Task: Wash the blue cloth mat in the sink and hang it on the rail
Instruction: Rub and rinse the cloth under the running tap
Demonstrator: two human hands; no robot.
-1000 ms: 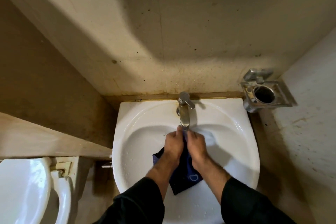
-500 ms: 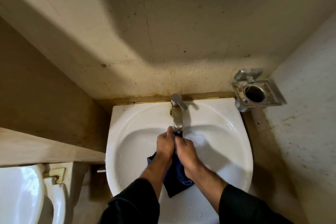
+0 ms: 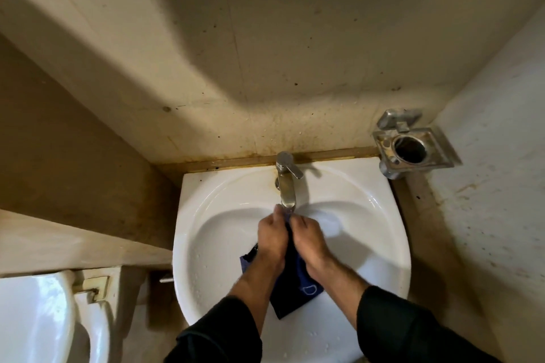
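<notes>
The dark blue cloth mat (image 3: 290,289) hangs between my two hands inside the white sink (image 3: 212,233), its lower corner lying on the basin. My left hand (image 3: 271,233) and my right hand (image 3: 309,236) sit side by side and grip the bunched top of the cloth just under the spout of the steel tap (image 3: 286,183). Both hands' fingers are curled round the fabric. Much of the cloth is hidden under my wrists. No rail is in view.
A steel holder (image 3: 410,152) is fixed to the wall at the sink's right rear corner. A white toilet (image 3: 44,318) stands at the lower left. A beige ledge (image 3: 73,242) runs left of the sink. Stained walls close in behind and on the right.
My hands keep their grip on the cloth under the tap and have shifted only slightly. The view has drifted a little, so the sink sits a bit left of where it was.
</notes>
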